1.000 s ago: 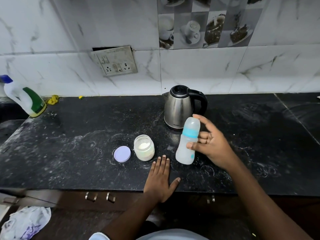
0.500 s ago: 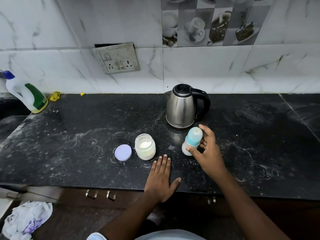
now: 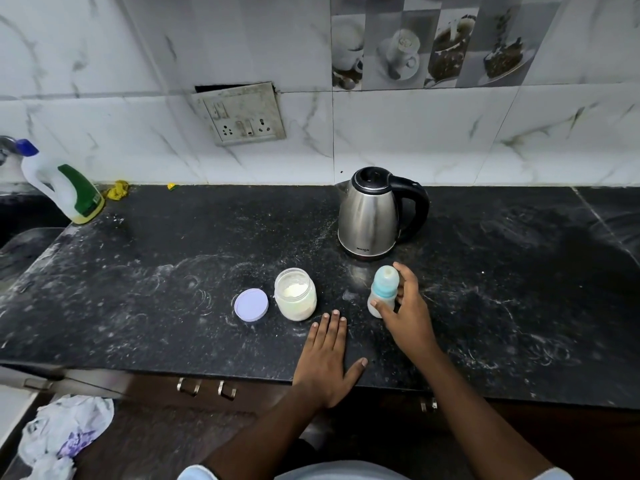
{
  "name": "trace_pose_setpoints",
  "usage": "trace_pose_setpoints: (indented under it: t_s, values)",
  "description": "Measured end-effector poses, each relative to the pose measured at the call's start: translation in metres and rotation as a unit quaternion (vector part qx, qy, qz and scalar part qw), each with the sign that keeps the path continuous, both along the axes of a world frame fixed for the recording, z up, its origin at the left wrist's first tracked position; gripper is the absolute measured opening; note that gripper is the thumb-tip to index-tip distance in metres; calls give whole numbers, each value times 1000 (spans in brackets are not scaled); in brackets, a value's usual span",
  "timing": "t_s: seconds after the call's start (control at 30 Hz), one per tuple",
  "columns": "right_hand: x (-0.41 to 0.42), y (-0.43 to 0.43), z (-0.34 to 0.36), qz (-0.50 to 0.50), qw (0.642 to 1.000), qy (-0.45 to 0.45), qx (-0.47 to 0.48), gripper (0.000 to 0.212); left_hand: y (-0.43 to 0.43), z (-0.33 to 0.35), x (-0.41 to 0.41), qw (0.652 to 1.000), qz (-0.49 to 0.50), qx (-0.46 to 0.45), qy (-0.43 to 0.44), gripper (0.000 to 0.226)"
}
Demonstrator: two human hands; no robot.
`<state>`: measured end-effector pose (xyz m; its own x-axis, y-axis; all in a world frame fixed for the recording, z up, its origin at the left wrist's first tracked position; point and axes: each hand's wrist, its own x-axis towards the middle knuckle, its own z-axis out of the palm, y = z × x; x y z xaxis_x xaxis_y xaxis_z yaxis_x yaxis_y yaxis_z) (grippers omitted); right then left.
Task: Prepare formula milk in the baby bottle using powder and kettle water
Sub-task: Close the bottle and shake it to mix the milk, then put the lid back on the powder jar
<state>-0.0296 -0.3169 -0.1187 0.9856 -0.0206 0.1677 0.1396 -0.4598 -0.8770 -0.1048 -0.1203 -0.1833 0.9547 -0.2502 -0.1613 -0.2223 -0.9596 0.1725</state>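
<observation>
We see the right hand (image 3: 407,313) curled loosely round the bottle (image 3: 382,292), thumb against its lower front and fingers (image 3: 408,282) spread along its right side, so it has hold of the bottle, which stands upright on the counter (image 3: 173,271). The right forearm runs in from about five o'clock. The left hand (image 3: 327,362) lies flat and open on the counter near its front edge, palm down, fingers together and pointing to twelve o'clock, thumb splayed toward three; it holds nothing. The bottle is translucent and whitish, with a blue collar and a pale domed cap over the top (whether anything is inside we cannot tell). The steel kettle (image 3: 370,213), black lid shut and black handle at its three o'clock, stands at twelve o'clock from the bottle, apart from it. At the bottle's nine o'clock sits an open jar (image 3: 295,294) with white powder inside, and just beside the jar, again at nine o'clock, its lilac lid (image 3: 251,304) lies flat. The dark counter is streaked with pale powdery smears.
</observation>
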Motion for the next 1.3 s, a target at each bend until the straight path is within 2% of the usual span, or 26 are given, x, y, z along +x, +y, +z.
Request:
trace_pose_setpoints:
  t_s: [0.3,0.53,0.93,1.0,1.1,1.2,1.3]
  values:
    - [6,-1,-8,-8,1000,5,5,96,1,0,0,1000,0,-6,2,97]
    - [6,-3,-20,-1,1000,6,1,92,0,0,0,1000,1,-4,9,98]
    - [-3,-4,-16,4,1000,-22,0,98,2,1,1,1000,1,-29,8,97]
    - [-11,-1,-9,-50,994,-81,-49,85,3,5,0,998,2,-58,0,94]
    - [-24,7,6,-135,964,-207,-94,50,9,14,-5,993,3,-119,-25,87]
    - [-31,18,20,-133,946,-274,-109,35,24,25,-15,980,9,-190,-55,80]
    - [-31,30,29,-102,943,-304,-91,26,53,35,-26,955,56,-265,-120,61]
